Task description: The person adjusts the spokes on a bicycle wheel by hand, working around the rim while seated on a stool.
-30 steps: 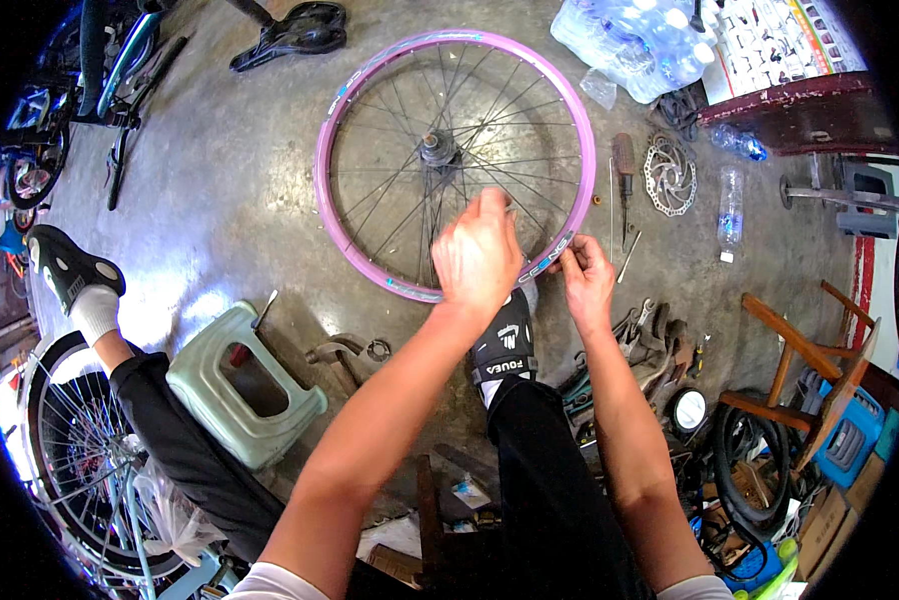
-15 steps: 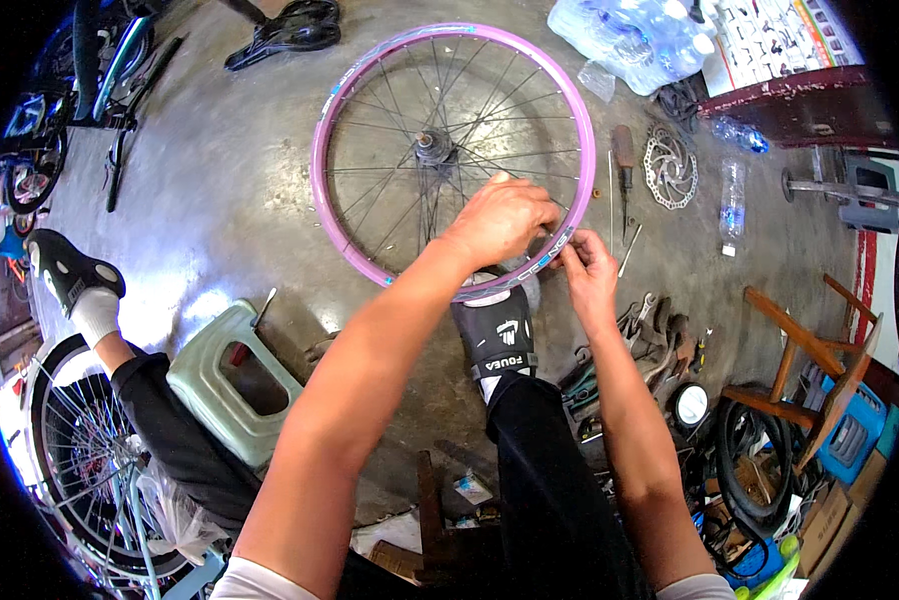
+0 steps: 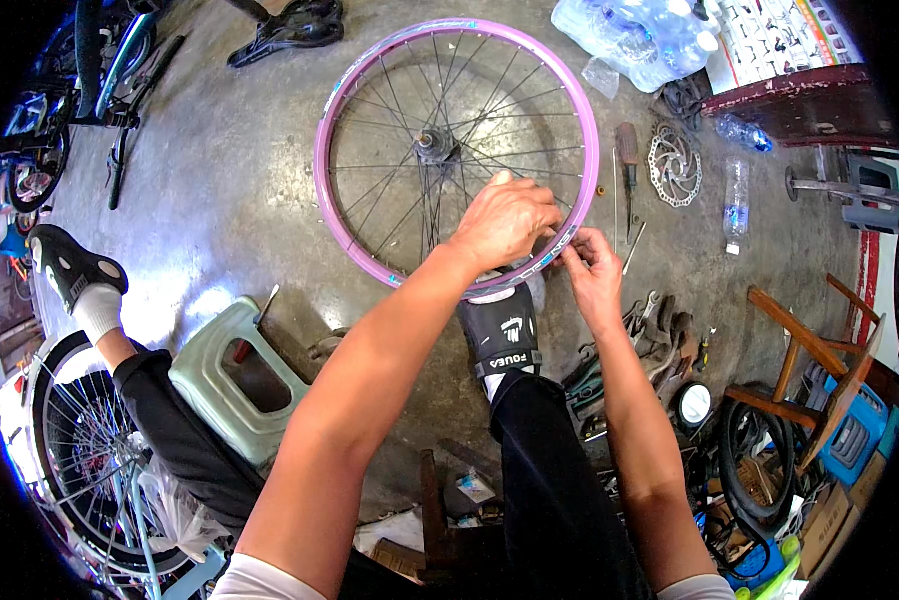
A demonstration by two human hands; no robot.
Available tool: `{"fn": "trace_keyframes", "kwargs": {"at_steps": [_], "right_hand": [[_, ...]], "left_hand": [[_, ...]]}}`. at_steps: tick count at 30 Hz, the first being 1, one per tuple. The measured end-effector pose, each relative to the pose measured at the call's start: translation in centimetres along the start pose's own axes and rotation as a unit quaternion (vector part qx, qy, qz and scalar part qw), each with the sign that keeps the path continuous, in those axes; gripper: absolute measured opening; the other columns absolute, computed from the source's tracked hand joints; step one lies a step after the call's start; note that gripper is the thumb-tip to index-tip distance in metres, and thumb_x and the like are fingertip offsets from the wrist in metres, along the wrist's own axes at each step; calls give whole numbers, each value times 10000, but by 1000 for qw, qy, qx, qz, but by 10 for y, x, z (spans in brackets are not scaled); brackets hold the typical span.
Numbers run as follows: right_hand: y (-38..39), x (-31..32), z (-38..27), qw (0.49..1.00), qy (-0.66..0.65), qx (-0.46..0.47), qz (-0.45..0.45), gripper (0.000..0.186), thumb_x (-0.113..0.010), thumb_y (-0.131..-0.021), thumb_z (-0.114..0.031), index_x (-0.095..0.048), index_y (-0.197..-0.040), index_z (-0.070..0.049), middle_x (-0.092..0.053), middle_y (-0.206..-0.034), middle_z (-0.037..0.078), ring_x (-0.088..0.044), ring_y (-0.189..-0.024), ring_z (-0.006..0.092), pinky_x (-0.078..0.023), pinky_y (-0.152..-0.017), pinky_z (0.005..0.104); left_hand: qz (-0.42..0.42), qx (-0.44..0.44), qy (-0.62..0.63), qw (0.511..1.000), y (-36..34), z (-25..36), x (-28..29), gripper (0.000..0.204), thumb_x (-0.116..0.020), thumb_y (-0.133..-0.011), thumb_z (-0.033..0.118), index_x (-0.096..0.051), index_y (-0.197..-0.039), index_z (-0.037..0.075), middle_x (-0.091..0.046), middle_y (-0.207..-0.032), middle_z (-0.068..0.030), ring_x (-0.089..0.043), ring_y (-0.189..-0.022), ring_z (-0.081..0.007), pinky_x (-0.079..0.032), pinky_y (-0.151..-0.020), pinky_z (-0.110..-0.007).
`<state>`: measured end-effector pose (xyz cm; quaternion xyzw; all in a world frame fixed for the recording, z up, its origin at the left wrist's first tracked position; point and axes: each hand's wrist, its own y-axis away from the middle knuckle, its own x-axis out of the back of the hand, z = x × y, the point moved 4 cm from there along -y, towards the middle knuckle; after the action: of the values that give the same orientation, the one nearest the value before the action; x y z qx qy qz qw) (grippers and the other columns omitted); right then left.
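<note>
The pink-rimmed wheel lies broadly flat in front of the person, its near edge over the toe of a dark shoe. As far as it shows, the spokes run from the hub out to the rim; left undone, by the look of it, are the tyre, missing from the rim, and the brake disc, off to the right on the floor. Whether every spoke is fixed I cannot tell.

Being round, the wheel has no long way across; its one true axis is the axle, which points up toward the head (perhaps leaning a little, though the bent view makes that hard to judge).

The left hand is curled over the spokes just inside the rim's near right part, fingers bent, their grip hidden. The right hand meets the rim from outside, fingertips drawn close as if pinching; on what, I cannot tell.

Farther out, a screwdriver lies between wheel and disc, a plastic bottle beyond the disc, and a pale green stool by the left leg.
</note>
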<state>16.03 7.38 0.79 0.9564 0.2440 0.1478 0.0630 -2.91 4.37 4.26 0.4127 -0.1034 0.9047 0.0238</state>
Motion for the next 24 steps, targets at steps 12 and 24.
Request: {"fn": "trace_keyframes", "kwargs": {"at_steps": [12, 24], "right_hand": [[-1, 0, 1, 1000, 9, -6, 13, 95, -684, -974, -22, -662, -1061, 12, -737, -870, 59, -713, -771, 123, -569, -704, 292], [-2, 1, 3, 1000, 17, -5, 10, 99, -694, -966, -27, -661, -1052, 7, -742, -881, 57, -714, -777, 119, -571, -715, 295]], "left_hand": [[1, 20, 45, 999, -1, 0, 1, 109, -769, -833, 198, -731, -923, 149, -645, -913, -6, -648, -991, -223, -409, -852, -422], [-21, 22, 5, 1000, -2, 2, 3, 169, -762, -849, 223, -734, -1008, 172, -625, -973, -14, -624, -1036, -229, -407, -881, -434]]}}
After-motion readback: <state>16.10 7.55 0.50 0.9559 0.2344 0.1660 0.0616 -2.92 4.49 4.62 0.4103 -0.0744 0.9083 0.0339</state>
